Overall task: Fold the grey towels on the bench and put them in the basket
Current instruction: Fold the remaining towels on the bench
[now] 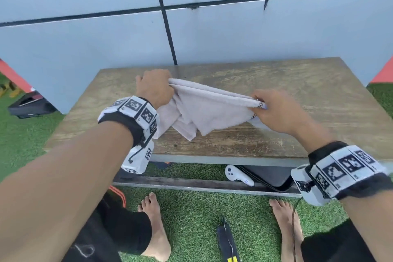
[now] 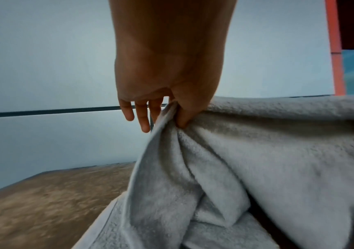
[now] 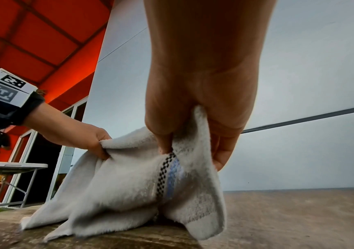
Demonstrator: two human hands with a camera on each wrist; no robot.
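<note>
A pale grey towel [image 1: 210, 110] with a checkered and blue stripe [image 3: 169, 175] hangs stretched between both hands above the wooden bench [image 1: 308, 91]. My left hand [image 1: 156, 87] pinches its left upper edge between thumb and forefinger, the other fingers [image 2: 142, 116] loose. My right hand [image 1: 274, 108] pinches the striped end [image 1: 260, 105]. The towel's lower folds [image 3: 99, 207] droop onto the bench top. The left hand [image 3: 80, 136] shows in the right wrist view, gripping the far end. No basket is in view.
A blue-grey panelled wall [image 1: 212, 34] stands right behind the bench. Under the bench lie a white controller [image 1: 238, 175] and a black case [image 1: 270, 176]. My bare feet [image 1: 155, 225] stand on green artificial grass [image 1: 191, 219]. A black box [image 1: 29, 106] sits at the left.
</note>
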